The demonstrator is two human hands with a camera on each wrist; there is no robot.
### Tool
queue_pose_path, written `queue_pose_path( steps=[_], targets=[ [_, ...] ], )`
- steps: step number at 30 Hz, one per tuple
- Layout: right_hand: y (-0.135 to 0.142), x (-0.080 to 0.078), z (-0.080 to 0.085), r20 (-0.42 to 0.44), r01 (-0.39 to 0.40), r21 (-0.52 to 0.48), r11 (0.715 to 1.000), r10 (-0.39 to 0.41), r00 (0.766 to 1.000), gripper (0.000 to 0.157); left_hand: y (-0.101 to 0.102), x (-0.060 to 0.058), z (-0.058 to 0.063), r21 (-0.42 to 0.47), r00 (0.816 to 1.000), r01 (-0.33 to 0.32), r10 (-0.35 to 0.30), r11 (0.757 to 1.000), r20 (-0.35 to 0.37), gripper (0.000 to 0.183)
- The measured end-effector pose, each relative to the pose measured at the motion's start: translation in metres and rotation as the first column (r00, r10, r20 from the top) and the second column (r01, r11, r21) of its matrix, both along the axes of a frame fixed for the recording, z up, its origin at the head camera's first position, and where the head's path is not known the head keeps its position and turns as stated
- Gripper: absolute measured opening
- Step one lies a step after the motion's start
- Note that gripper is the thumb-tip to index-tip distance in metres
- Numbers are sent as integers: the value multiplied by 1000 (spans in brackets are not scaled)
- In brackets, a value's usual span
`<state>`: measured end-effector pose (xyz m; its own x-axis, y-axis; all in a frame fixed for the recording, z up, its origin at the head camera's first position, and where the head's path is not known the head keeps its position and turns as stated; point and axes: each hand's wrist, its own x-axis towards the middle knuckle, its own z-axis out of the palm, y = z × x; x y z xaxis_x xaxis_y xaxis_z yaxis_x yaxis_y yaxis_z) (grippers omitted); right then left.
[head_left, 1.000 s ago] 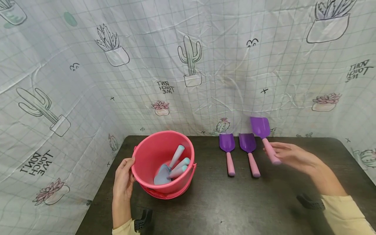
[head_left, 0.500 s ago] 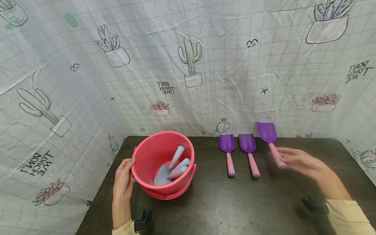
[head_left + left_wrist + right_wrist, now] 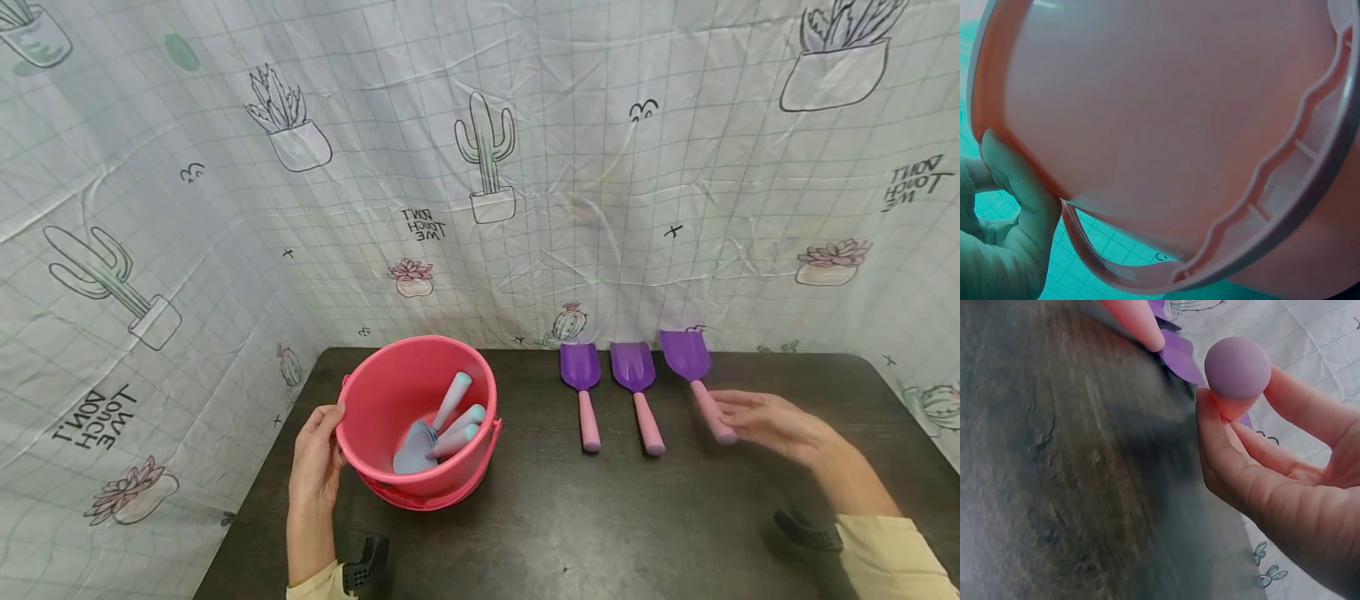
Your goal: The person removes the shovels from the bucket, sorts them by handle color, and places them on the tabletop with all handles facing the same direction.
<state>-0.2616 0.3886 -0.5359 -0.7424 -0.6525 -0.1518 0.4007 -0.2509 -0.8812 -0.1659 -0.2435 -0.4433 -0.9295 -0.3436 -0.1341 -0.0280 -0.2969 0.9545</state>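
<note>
Right grip: this hand point(image 3: 776, 425) pinches the pink handle point(image 3: 1237, 369) between thumb and fingers, its spread only as wide as the handle.
Right-hand shovel: this purple one point(image 3: 699, 390) lies just left of that palm, blade away from the person and slightly left, handle end slanting back and right; whether it touches the surface point(image 3: 570, 525), I cannot tell.
Nearer hand: the right; the left is well apart, across the row.
Other purple shovels: the middle one point(image 3: 639, 398), near and leaning similarly; the left one point(image 3: 583, 397), closer to straight.
Left grip: this hand point(image 3: 315, 454) holds the left rim of the pink bucket point(image 3: 382, 408).
Bucket: grey-blue shovels point(image 3: 415, 450) inside, handles leaning right.
</note>
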Motion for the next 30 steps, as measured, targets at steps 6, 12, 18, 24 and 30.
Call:
queue_pose_path(
  steps=[6,12,18,24,30],
  targets=[
    [0,2,-1,-9,77,228,971,-77,997,38,0,1,-1,2,1000,13,-13,1000,-25,15],
    [-2,3,2,-45,111,438,892,-102,994,65,0,1,0,-3,1000,13,-13,1000,-26,15],
    [-3,3,4,-72,112,527,842,-87,994,69,0,1,0,-5,1000,7,-7,1000,-10,14],
    [-7,4,10,-125,131,617,776,-69,990,74,0,1,0,5,1000,14,-14,1000,-21,14],
    [-12,6,14,-149,136,627,767,-53,987,73,1,0,0,2,999,18,-18,1000,-29,14]
  ],
)
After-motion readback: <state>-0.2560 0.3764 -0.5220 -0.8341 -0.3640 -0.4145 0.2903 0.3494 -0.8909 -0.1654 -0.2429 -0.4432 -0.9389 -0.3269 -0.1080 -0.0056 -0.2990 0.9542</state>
